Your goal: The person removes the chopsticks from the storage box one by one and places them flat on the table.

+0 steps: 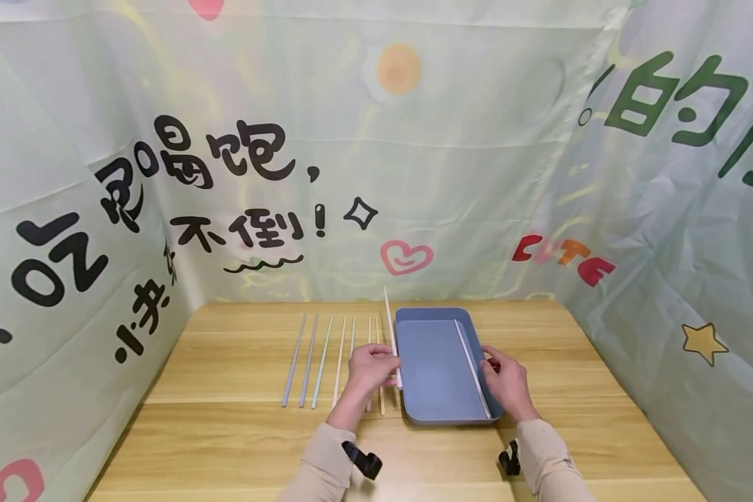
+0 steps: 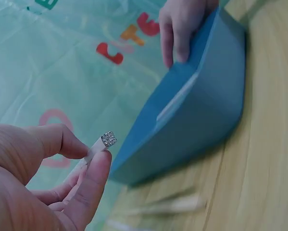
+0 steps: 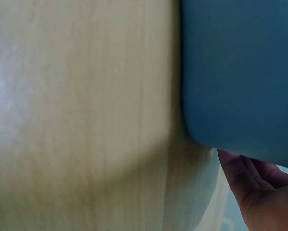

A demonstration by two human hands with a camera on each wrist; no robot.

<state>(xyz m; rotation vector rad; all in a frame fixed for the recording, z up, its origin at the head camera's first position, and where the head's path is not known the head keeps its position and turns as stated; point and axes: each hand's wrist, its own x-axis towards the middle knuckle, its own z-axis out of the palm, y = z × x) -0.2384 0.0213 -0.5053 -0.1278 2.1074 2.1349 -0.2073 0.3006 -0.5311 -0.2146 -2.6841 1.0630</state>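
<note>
Between thumb and fingers, my left hand (image 1: 371, 366) pinches a pale pinkish-white chopstick (image 1: 389, 321) near its thick end, with the thin end pointing away. Its silvery patterned butt end (image 2: 108, 139) shows in the left wrist view. That hand is just beside the left wall of a blue-grey rectangular tray (image 1: 433, 369). Inside the tray, one pale chopstick (image 1: 470, 366) lies lengthwise along the right side. My right hand (image 1: 507, 380) grips the tray's right wall, fingers against the outside in the right wrist view, thumb partly hidden.
Left of the tray, several chopsticks lie side by side on the wooden table (image 1: 213, 390), among them a purple one (image 1: 293, 362), a mint one (image 1: 322, 362) and a yellowish one (image 1: 381, 399). A printed cloth (image 1: 326, 84) hangs behind and at both sides.
</note>
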